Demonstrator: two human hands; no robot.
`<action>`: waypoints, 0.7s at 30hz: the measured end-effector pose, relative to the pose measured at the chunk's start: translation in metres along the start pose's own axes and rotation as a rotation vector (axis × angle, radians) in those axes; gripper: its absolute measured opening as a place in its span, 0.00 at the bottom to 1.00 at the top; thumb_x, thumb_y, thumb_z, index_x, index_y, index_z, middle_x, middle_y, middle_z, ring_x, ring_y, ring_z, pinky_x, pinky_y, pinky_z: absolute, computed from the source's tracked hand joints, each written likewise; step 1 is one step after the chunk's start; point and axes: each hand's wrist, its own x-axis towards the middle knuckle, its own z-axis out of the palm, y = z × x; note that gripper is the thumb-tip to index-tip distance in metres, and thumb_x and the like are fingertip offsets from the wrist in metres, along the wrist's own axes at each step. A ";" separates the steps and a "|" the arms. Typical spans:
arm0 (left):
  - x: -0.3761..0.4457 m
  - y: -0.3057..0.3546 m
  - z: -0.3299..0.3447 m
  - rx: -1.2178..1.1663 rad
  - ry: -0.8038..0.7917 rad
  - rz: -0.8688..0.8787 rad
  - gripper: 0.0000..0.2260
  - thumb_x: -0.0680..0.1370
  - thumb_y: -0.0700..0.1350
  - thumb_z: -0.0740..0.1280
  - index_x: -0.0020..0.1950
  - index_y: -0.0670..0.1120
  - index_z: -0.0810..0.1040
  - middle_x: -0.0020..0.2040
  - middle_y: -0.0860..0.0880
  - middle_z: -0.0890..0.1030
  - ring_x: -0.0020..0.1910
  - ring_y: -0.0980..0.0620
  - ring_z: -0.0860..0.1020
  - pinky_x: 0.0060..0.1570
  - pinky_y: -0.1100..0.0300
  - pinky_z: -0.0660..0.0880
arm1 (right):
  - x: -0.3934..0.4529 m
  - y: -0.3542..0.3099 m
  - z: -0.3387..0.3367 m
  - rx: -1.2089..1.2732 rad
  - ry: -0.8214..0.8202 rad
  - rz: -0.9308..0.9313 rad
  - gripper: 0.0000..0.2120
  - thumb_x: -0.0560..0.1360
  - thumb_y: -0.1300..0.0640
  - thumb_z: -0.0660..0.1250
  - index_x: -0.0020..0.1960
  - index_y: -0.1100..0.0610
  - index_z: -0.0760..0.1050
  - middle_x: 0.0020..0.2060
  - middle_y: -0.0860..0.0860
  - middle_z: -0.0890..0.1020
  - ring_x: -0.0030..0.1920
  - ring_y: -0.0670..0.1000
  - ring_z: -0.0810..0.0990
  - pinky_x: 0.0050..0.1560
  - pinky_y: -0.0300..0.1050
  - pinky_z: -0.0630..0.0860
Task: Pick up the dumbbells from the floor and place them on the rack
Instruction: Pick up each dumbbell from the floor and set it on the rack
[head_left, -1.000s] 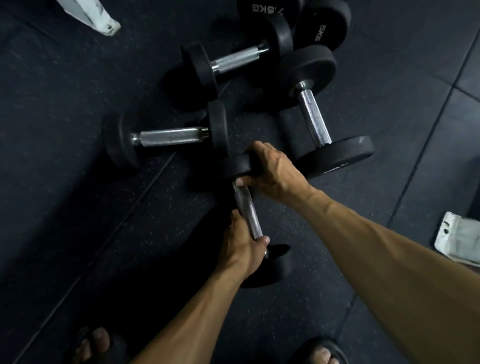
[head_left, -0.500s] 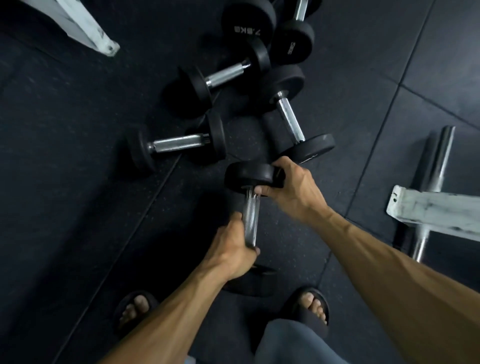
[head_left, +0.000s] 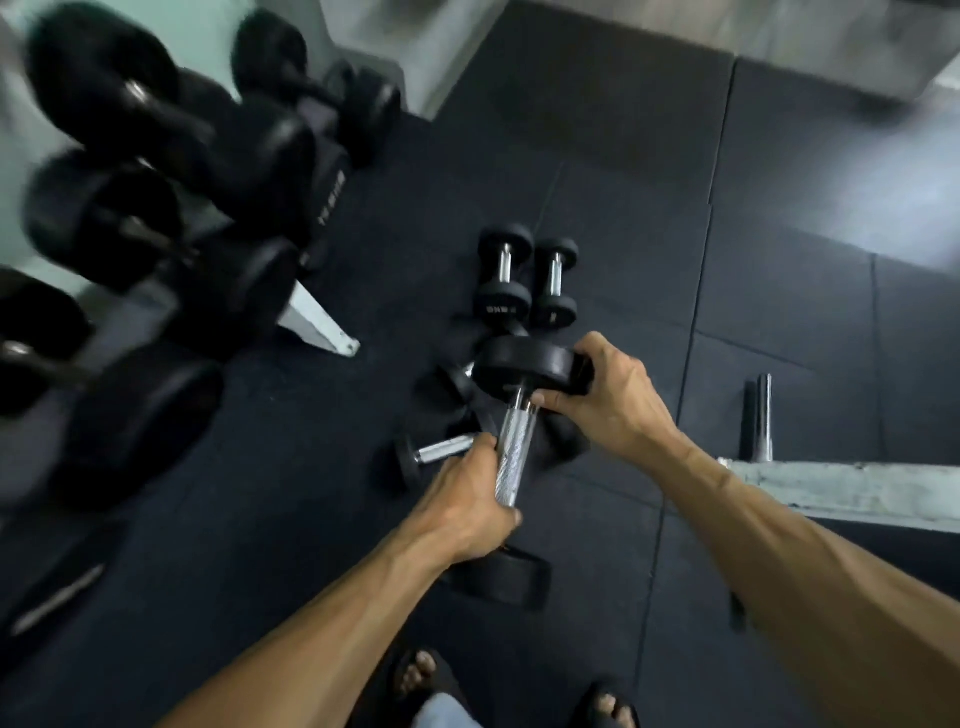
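I hold a black dumbbell (head_left: 517, 447) with a knurled chrome handle up off the floor, tilted with one head far and one near me. My left hand (head_left: 470, 506) grips the handle near its lower end. My right hand (head_left: 605, 392) grips the far head at its right rim. The near head hangs below my left hand. Several more dumbbells (head_left: 524, 283) lie on the dark rubber floor beyond and under the lifted one. The rack (head_left: 317, 325) stands at the left, white-framed and blurred, loaded with big black dumbbells (head_left: 130, 218).
A white metal beam (head_left: 852, 491) crosses the right side, with a chrome bar (head_left: 763, 415) on the floor behind it. My sandalled feet (head_left: 423, 675) are at the bottom edge. Grey wall or floor shows at the top right.
The dumbbell has risen off the floor in both hands. My view has lifted and swung, bringing the loaded rack into sight at the left and shrinking the floor dumbbells.
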 end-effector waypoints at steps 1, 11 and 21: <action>-0.016 0.009 -0.019 0.010 0.014 0.007 0.27 0.71 0.44 0.74 0.67 0.49 0.66 0.54 0.49 0.78 0.52 0.49 0.79 0.52 0.55 0.77 | -0.002 -0.021 -0.012 0.010 0.009 -0.020 0.21 0.67 0.48 0.77 0.47 0.49 0.67 0.41 0.45 0.76 0.42 0.47 0.75 0.40 0.39 0.69; -0.169 0.052 -0.134 -0.003 0.174 -0.005 0.23 0.69 0.45 0.76 0.59 0.51 0.70 0.47 0.51 0.80 0.44 0.54 0.80 0.42 0.58 0.78 | -0.053 -0.197 -0.101 -0.089 -0.010 -0.294 0.20 0.69 0.43 0.75 0.50 0.50 0.68 0.36 0.41 0.73 0.38 0.46 0.71 0.37 0.42 0.66; -0.302 0.005 -0.197 -0.131 0.405 -0.076 0.25 0.62 0.48 0.76 0.56 0.51 0.71 0.49 0.51 0.81 0.48 0.50 0.81 0.52 0.48 0.78 | -0.109 -0.350 -0.077 -0.054 -0.094 -0.557 0.19 0.67 0.44 0.76 0.50 0.52 0.73 0.42 0.46 0.81 0.47 0.52 0.80 0.50 0.52 0.77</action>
